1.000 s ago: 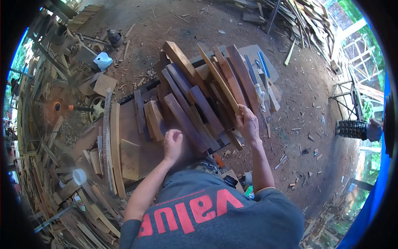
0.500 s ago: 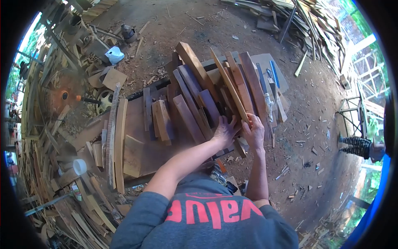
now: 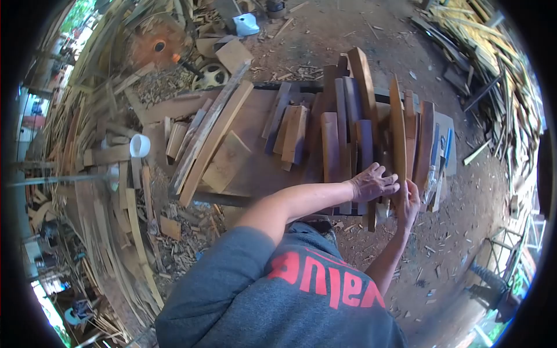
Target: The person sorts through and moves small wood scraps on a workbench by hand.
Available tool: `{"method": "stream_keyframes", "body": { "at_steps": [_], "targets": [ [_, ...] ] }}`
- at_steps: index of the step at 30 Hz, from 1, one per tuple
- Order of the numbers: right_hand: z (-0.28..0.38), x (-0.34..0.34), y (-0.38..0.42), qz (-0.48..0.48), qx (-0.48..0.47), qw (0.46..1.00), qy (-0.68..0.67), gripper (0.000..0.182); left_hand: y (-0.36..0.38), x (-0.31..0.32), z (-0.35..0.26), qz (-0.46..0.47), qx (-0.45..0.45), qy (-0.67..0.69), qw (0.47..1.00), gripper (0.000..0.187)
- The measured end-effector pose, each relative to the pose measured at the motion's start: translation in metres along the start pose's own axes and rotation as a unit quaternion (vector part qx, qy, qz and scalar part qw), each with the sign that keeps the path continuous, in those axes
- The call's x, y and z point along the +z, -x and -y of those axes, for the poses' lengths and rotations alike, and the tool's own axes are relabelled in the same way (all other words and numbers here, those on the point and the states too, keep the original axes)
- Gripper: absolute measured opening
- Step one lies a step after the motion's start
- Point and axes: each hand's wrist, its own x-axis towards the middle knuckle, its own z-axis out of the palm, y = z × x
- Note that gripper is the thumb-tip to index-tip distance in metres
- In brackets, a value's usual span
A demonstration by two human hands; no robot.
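Observation:
My right hand (image 3: 409,203) is closed around the near end of a thin, slightly curved wooden slat (image 3: 398,127), which points away from me over the other pieces. Just to its left, my left hand (image 3: 374,182) has its fingers bent but apart, their tips close to the slat; contact is hard to make out. Beneath and beside the hands lie several wooden pieces, among them a long brown beam (image 3: 362,81), a dark purplish block (image 3: 364,142) and a broad reddish-brown board (image 3: 425,139). The hands hide the near ends of some pieces.
The wood rests on a low worktable (image 3: 238,116). Two long strips (image 3: 217,139) lie across its left part. A blue ruler (image 3: 448,142) is at the right end. A white roll (image 3: 139,145) stands among scrap at left; a lumber pile (image 3: 493,64) is at back right.
The view has turned left, so the table appears farther right. My right hand stays on the slat, which now stands straighter in view. My left hand's fingers have spread beside it.

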Motion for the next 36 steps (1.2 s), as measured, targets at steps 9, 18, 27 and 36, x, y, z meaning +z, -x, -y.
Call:
{"method": "stream_keyframes", "body": {
  "at_steps": [9,18,27,36],
  "targets": [
    [-0.018,0.015,0.002,0.019,-0.112,0.965,0.238,0.037,0.032,-0.114,-0.012,-0.204,-0.089,0.165,0.961,0.05],
    [0.017,0.061,0.019,-0.051,-0.249,0.876,0.409,0.02,0.096,-0.207,0.004,-0.453,-0.187,0.347,0.799,0.039],
    [0.04,0.186,0.036,0.167,-0.226,0.935,0.218,0.019,0.222,-0.206,0.049,-0.402,-0.429,0.126,0.799,0.028],
    [0.019,0.333,0.018,0.149,-0.109,0.89,0.417,0.072,0.249,-0.188,0.05,-0.257,-0.425,0.066,0.865,0.031]
  ]
}}
